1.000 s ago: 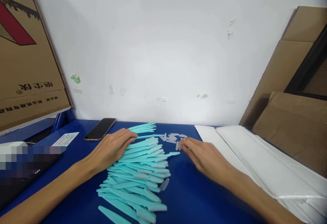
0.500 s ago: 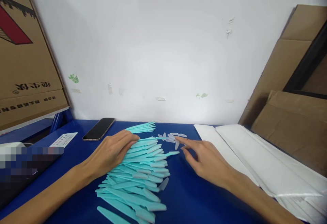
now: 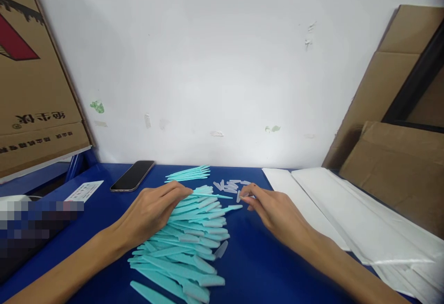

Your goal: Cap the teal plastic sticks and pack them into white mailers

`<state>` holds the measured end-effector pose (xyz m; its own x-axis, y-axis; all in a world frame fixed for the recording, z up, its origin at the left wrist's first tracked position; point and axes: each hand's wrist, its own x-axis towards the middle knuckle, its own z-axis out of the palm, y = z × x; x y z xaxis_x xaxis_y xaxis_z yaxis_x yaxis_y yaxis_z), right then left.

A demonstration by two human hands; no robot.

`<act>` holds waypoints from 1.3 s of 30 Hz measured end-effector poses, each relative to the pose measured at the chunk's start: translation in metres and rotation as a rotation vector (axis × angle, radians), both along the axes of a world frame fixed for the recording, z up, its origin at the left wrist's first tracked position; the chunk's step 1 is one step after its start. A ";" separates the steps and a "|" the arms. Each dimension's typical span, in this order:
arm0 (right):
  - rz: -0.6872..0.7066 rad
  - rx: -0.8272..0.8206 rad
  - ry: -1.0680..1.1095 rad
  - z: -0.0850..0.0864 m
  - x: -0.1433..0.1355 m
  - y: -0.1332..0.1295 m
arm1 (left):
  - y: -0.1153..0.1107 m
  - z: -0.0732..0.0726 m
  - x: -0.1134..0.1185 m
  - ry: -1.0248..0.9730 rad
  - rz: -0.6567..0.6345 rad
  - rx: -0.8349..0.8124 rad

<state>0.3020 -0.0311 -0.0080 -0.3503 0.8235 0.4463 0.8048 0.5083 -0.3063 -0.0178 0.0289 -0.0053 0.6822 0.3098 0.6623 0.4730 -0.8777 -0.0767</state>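
My left hand [image 3: 157,204] pinches one thin turquoise stick [image 3: 215,195], whose narrow end points right. Beneath and in front of it spreads a large pile of turquoise razor-like sticks [image 3: 187,239]. To the right, my right hand [image 3: 274,204] has its thumb and index finger together by a small translucent cap [image 3: 238,196]; whether the fingertips grip a cap is hard to see. Several more translucent caps [image 3: 229,186] lie between the hands, and one loose cap [image 3: 221,250] rests beside the pile. Behind the pile is a small row of turquoise sticks [image 3: 189,173].
A phone [image 3: 133,176] and a printed card [image 3: 85,191] lie on the blue table [image 3: 263,267] at left. White sheets or bags [image 3: 360,211] cover the right side. Cardboard [image 3: 41,77] stands at left, with more cardboard [image 3: 398,170] at right, before a white wall [image 3: 215,63].
The thin stick in my left hand has come away from the caps and tilted slightly downward. My right thumb and index finger have closed together near the caps.
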 end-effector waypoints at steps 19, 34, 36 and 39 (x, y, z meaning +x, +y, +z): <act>0.013 0.100 -0.132 -0.005 -0.004 0.000 | -0.007 0.001 0.003 -0.004 -0.029 0.003; 0.149 0.295 -0.124 0.001 -0.025 -0.026 | -0.021 0.000 0.016 -0.081 -0.132 -0.052; 0.147 0.316 -0.105 0.000 -0.029 -0.029 | -0.021 -0.001 0.015 -0.096 -0.169 -0.072; 0.145 0.336 -0.067 -0.001 -0.031 -0.030 | -0.021 0.000 0.015 -0.116 -0.224 -0.116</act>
<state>0.2708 -0.0609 -0.0091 -0.4901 0.5748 0.6553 0.7300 0.6815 -0.0518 -0.0030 0.0075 -0.0056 0.6636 0.2380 0.7093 0.2660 -0.9612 0.0737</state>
